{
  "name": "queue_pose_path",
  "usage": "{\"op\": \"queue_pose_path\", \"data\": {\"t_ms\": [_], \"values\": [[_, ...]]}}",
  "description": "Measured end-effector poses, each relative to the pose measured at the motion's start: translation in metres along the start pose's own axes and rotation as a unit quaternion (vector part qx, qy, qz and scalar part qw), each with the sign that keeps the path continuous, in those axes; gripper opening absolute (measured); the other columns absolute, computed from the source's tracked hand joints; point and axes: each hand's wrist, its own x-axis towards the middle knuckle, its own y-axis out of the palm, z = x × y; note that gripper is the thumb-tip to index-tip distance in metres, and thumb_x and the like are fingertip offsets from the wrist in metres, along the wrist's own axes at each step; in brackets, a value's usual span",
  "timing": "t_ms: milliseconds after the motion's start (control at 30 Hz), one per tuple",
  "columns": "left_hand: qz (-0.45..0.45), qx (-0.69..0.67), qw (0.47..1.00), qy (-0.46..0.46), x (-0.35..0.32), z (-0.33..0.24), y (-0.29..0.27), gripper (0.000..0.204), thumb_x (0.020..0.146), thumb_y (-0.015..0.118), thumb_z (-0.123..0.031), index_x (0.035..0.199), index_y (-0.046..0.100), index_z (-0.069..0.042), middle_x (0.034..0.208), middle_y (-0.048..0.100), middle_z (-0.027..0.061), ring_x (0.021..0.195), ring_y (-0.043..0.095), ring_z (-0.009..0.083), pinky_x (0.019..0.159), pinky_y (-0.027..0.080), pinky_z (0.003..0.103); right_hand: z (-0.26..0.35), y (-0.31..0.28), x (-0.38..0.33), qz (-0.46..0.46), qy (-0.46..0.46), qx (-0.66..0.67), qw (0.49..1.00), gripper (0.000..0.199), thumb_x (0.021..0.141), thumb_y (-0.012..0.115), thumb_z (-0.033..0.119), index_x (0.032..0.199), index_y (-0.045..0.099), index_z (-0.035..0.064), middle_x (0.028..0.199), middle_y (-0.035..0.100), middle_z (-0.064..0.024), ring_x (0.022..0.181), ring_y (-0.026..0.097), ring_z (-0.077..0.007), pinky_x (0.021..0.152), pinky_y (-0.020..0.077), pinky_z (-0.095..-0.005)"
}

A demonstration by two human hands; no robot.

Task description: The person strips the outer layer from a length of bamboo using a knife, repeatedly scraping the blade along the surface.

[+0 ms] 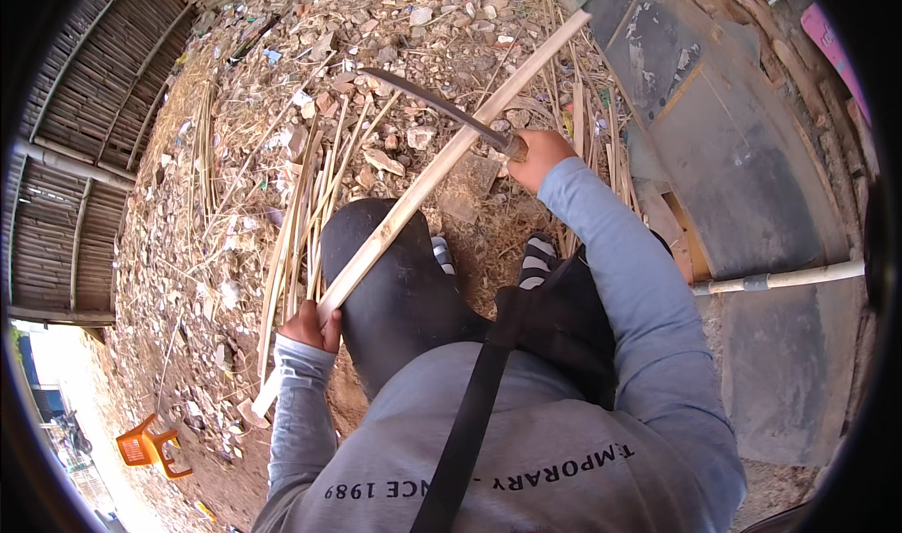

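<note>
Left hand (310,328) is clenching the strip (451,152), running toward 1 o'clock; right hand (540,155), nearer mid-strip, is gripping the knife (437,108) across it.

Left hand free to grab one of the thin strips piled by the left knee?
Probably not as is: the left hand is shut on the long bamboo slat. The thin strips lie close with nothing between, but it must let go first.

Bare dirt ground (188,251) carried scattered pale stone rubble (413,25) at 12 o'clock, thin split bamboo strips (310,195) near centre, & an orange plastic stool (150,446) at 8.
</note>
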Motion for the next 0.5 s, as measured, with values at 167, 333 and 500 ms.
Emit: {"op": "queue_pose_path", "data": {"t_ms": [167, 333, 500], "values": [[-0.032, -0.008, 0.999, 0.02, 0.013, -0.019, -0.005, 0.032, 0.087, 0.063, -0.033, 0.081, 0.049, -0.004, 0.056, 0.057, 0.0184, 0.05, 0.06, 0.0364, 0.047, 0.047, 0.045, -0.02, -0.016, 0.013, 0.03, 0.059, -0.012, 0.998, 0.03, 0.072, 0.065, 0.021, 0.098, 0.067, 0.0053, 0.081, 0.067, -0.0174, 0.078, 0.066, -0.0337, 0.076, 0.0517, -0.0405], [0.0, -0.006, 1.0, 0.016, 0.006, -0.004, -0.006, 0.042, 0.086, 0.06, -0.044, 0.08, 0.05, -0.004, 0.057, 0.057, 0.0205, 0.052, 0.06, 0.0401, 0.049, 0.047, 0.048, -0.029, -0.014, 0.013, -0.041, 0.05, -0.009, 0.998, 0.024, 0.072, 0.065, 0.021, 0.09, 0.066, 0.0051, 0.078, 0.067, -0.0172, 0.077, 0.066, -0.032, 0.073, 0.0511, -0.0421], [-0.02, -0.021, 0.999, 0.016, 0.003, -0.012, -0.005, 0.039, 0.087, 0.06, -0.04, 0.078, 0.049, -0.004, 0.059, 0.057, 0.0212, 0.053, 0.059, 0.0405, 0.049, 0.046, 0.048, -0.023, -0.007, 0.012, 0.066, -0.005, -0.051, 0.997, 0.027, 0.071, 0.066, 0.023, 0.09, 0.066, 0.0043, 0.079, 0.068, -0.0164, 0.078, 0.067, -0.0316, 0.074, 0.0523, -0.0401]]}}
